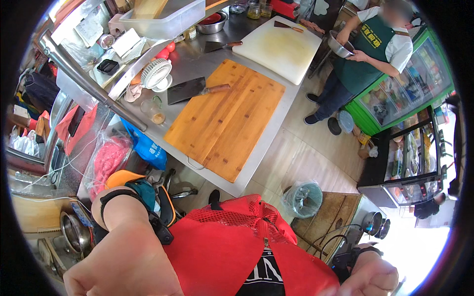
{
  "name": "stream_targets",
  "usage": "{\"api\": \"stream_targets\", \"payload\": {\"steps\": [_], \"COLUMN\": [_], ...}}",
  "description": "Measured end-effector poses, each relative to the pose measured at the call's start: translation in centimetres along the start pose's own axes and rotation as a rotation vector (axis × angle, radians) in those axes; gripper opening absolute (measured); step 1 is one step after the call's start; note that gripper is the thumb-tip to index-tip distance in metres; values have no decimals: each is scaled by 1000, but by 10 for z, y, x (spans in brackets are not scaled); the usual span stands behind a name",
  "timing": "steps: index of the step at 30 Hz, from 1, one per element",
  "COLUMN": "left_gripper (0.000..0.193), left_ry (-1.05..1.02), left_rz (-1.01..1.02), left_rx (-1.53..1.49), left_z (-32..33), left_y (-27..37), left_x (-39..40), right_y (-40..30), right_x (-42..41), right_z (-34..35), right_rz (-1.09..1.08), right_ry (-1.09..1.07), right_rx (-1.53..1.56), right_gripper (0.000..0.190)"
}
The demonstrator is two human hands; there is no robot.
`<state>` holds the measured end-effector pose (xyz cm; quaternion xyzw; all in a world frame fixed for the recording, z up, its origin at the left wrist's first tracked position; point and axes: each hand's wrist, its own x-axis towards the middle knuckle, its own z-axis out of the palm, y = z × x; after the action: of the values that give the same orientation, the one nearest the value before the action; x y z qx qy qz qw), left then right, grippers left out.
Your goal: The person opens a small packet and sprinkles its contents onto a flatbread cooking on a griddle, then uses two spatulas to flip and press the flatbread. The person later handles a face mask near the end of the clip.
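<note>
My left hand (pixel 122 268) is raised close to the camera at the lower left, its fingers cut off by the picture's bottom edge. At the lower right, my right hand (pixel 372 277) is also near the camera, with curled fingers partly out of frame. Whether either holds anything cannot be seen. Before me a wooden cutting board (pixel 229 122) lies on a stainless steel table (pixel 283 109). A cleaver (pixel 187 90) rests with its handle on the board's left edge. Farther back is a white cutting board (pixel 274 51) carrying a wooden-handled blade tool (pixel 287 26). Another cleaver (pixel 214 46) lies beside it.
A person (pixel 364 55) in a green apron stands at the right, holding a metal bowl (pixel 339 46). Behind them is a green-framed display fridge (pixel 403 81). A lined bin (pixel 303 199) stands on the floor. A white fan (pixel 156 74) and a glass jar (pixel 157 117) edge the table's left.
</note>
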<state>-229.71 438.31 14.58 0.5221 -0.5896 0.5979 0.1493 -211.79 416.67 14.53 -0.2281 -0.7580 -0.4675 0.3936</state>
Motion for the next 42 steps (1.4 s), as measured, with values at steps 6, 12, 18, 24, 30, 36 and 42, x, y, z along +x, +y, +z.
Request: {"api": "stream_targets", "payload": {"steps": [6, 12, 18, 24, 30, 36, 42], "left_gripper": [20, 18, 16, 9, 6, 4, 4], "left_ry": [-26, 27, -45, -136, -28, -124, -139], "left_rz": [7, 24, -109, -438, -368, -679, -638], "left_rx": [-229, 123, 470, 395, 246, 237, -3], "left_z": [-2, 0, 0, 24, 26, 15, 7], "left_y": [-9, -3, 19, 13, 6, 22, 18], "left_x": [-9, -14, -16, -27, -30, -20, -28], "right_y": [-6, -12, -14, -23, -41, -21, -15], "right_x": [9, 7, 14, 28, 30, 13, 24], "right_z": [4, 3, -7, -11, 21, 21, 16], "right_rz": [212, 221, 429, 726, 1016, 895, 885], "right_ry": [-124, -102, -313, -521, -302, -294, -407], "right_rx": [174, 264, 370, 357, 147, 676, 714], "right_gripper": [29, 17, 12, 36, 27, 24, 28]}}
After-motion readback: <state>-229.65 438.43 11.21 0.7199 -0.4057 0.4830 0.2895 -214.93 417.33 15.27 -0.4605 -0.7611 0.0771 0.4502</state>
